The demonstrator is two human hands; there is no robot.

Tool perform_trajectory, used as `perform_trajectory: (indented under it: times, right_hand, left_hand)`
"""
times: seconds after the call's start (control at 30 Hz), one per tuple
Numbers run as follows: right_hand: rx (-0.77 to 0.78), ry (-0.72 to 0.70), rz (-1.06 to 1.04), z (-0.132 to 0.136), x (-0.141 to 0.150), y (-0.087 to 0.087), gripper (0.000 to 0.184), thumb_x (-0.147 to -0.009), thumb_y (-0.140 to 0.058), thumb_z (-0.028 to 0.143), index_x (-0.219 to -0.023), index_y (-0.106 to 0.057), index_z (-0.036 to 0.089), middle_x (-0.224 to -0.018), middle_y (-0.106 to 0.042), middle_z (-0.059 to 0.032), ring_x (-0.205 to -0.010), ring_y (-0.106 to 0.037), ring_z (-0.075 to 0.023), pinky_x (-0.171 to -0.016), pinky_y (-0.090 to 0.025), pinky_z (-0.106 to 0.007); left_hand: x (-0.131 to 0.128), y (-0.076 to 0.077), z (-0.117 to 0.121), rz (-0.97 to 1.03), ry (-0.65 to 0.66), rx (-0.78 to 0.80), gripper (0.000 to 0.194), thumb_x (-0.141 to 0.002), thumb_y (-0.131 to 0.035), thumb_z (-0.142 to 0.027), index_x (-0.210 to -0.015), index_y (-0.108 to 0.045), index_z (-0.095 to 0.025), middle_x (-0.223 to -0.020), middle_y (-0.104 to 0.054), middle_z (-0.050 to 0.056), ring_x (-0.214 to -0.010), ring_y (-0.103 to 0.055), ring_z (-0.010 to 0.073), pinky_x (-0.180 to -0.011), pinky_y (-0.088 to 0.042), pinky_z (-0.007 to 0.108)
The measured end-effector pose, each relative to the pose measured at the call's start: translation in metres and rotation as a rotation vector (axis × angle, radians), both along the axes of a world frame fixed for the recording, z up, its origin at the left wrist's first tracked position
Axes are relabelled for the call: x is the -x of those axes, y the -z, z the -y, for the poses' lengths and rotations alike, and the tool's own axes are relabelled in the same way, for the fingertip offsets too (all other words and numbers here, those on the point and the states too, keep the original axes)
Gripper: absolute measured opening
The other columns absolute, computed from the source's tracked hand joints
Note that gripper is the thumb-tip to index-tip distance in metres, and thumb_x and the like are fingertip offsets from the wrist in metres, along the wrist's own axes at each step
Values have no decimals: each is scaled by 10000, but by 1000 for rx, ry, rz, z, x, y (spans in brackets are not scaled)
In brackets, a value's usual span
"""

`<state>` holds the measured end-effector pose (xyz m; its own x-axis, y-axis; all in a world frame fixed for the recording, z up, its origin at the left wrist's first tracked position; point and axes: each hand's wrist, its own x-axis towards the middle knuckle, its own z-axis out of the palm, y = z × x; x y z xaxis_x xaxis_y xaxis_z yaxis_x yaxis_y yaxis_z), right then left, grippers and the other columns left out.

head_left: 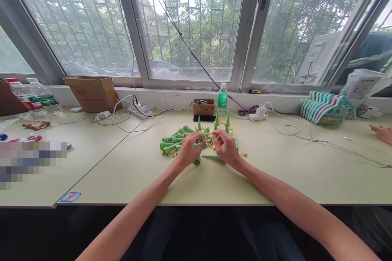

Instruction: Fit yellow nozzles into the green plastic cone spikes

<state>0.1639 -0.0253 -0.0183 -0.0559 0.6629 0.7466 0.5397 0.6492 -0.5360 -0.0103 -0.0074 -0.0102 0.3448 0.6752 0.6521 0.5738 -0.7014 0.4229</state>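
Observation:
My left hand is closed in a pinch over a pile of green plastic tubes with caps. What its fingertips hold is too small to make out. Close by on the right, my right hand is also pinched, and a small piece between its fingers cannot be made out either. Among the tubes lie small yellow plastic parts. Green pointed spikes stand upright just beyond my hands. Another green spike lies flat beneath my right hand, and a green cap sits by my left wrist.
Behind the pile are a phone, a small cardboard box and a green-labelled bottle. Cables and power strips run along the window. Teal and pink hangers stand right; another person's hand rests at the far right edge.

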Motion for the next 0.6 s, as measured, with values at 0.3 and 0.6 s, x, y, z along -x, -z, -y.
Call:
perform_trajectory:
  times: [0.3, 0.6]
  right_hand:
    - [23, -38, 13, -1, 0, 2, 182, -931, -456, 287, -965, -600, 182, -911, -638, -71, -649, -558, -142, -582, -463, -258]
    - [27, -30, 13, -2, 0, 3, 182, -939, -445, 278, -981, -597, 187, -919, -638, -67, -646, -547, -139, -594, -460, -259]
  left_hand:
    - [-2, -2, 2, 20, 24, -22, 174, -873, -556, -285, -1003, -631, -197, -888, -654, 38, -697, -568, 138, -669, -462, 275]
    - [-2, -2, 2, 52, 9, -21, 154, -874, -557, -281, -989, -616, -198, -885, -645, 28, -683, -561, 128, -667, -455, 267]
